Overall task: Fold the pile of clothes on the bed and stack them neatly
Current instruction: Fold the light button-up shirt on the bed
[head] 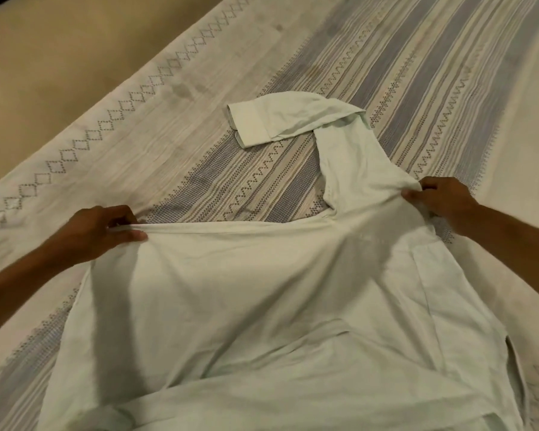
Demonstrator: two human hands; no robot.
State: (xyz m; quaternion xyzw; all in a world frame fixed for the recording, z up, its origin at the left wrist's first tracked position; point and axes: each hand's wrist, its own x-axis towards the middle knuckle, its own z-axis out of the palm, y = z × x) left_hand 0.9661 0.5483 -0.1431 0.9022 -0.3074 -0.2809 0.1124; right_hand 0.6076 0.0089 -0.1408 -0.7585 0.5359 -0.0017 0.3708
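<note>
The head camera looks down on a pale mint-white long-sleeved cotton shirt (262,306) spread on a cream bedspread with grey woven stripes and a diamond-pattern border (448,73). The shirt covers the lower centre of the view, nearest the person.

The left hand (103,231) pinches the shirt's far edge at its left end, fingers curled round a folded rim of cloth. The right hand (439,203) pinches the cloth at the shoulder, where the long sleeve (339,141) leaves the body. The edge between the two hands is pulled taut.

The sleeve runs away up the bed, then bends back left, ending in a buttoned cuff (249,126).

Likely risks: the crooked sleeve may be trapped askew inside a fold, giving a lumpy result; the creases across the lower body may be pressed in; uneven pulling could skew the edge.

Count: one shirt, one visible sleeve, one cuff, two hands. No pile or stack of other clothes shows in this view.
</note>
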